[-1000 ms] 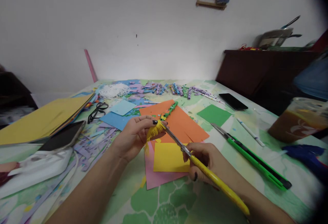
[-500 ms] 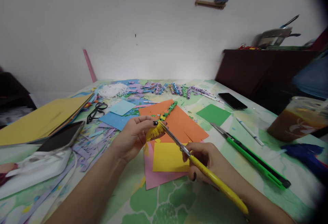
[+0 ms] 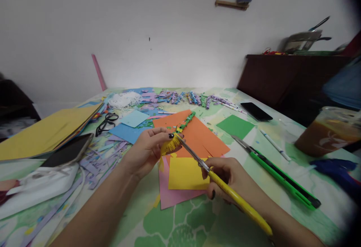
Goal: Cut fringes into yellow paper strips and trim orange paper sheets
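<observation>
The right hand (image 3: 225, 173) grips a yellow-handled tool (image 3: 224, 185), probably rigid, best taken by its handle (image 3: 245, 206). Farther, the left hand (image 3: 149, 145) pinches the fringed yellow paper (image 3: 170, 146), near the orange sheet (image 3: 207, 137); it should be light, soft and easily torn, so hold its unfringed edge.

A soft, muted light is spread over the scene; the wall (image 3: 191, 62) is lit most strongly at twelve o'clock and dulled to grey towards ten; detail is largely lost in the dark shelf (image 3: 14, 96) at nine; the corners at two and four are blackened; the cup (image 3: 318, 136) at three is stretched by edge distortion; the blue object (image 3: 334, 168) just below it is blurred; near the centre, the scissors (image 3: 218, 182) are rendered fairly crisply.
</observation>
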Available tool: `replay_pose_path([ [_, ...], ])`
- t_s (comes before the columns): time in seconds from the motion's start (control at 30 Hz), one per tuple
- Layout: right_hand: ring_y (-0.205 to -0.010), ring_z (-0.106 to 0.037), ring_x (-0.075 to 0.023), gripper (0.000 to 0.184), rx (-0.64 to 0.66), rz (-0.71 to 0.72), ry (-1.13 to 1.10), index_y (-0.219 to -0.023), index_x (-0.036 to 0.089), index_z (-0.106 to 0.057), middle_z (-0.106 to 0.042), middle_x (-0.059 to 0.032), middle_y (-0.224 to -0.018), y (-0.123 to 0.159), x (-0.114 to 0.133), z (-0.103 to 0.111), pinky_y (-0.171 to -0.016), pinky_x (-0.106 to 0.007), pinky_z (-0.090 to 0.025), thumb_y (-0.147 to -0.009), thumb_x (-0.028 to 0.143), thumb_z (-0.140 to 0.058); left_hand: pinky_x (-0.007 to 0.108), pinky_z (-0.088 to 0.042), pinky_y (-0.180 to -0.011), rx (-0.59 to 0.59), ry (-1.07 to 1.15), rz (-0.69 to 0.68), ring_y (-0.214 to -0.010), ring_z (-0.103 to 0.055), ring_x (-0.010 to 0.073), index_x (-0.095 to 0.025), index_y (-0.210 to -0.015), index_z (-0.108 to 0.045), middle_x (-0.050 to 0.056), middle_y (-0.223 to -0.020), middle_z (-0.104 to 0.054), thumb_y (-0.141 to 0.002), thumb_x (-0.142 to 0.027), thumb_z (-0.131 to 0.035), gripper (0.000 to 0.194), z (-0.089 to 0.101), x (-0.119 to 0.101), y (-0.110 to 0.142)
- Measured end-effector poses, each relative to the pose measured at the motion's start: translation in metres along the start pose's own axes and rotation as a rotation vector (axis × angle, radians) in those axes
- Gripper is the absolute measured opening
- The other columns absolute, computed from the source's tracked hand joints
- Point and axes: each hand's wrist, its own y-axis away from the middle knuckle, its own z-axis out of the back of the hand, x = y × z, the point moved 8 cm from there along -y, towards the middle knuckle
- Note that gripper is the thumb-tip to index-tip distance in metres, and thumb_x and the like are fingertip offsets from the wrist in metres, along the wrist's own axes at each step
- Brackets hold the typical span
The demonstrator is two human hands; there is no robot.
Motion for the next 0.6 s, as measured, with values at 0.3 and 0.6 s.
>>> replay_pose_path([
  [0.3,-0.045,-0.038,-0.007,0.016,-0.004,-0.014,0.031,-0.067,0.017,-0.056,-0.054,0.0035,-0.053,0.0023,0.0008,0.0005,-0.038,-0.017,-0.028,-0.063,0.023,-0.07,0.03,-0.056,-0.069,-0.004,-0.008,-0.012,-0.062,-0.068,0.0167,-0.014,-0.06,-0.063,0.004,-0.062,-0.07,-0.058,-0.017,-0.078,0.015,-0.0006,-0.0015,0.0005],
  [0.6,-0.044,-0.037,-0.0065,0.016,-0.011,-0.017,0.021,-0.065,0.017,-0.056,-0.053,0.0044,-0.052,0.0016,0.0019,0.0005,-0.038,-0.017,-0.028,-0.062,0.022,-0.072,0.037,-0.055,-0.077,-0.003,-0.017,-0.007,-0.066,-0.069,0.0196,-0.014,-0.063,-0.064,0.005,-0.067,-0.072,-0.06,-0.016,-0.075,0.012,-0.0015,-0.0024,0.0019],
])
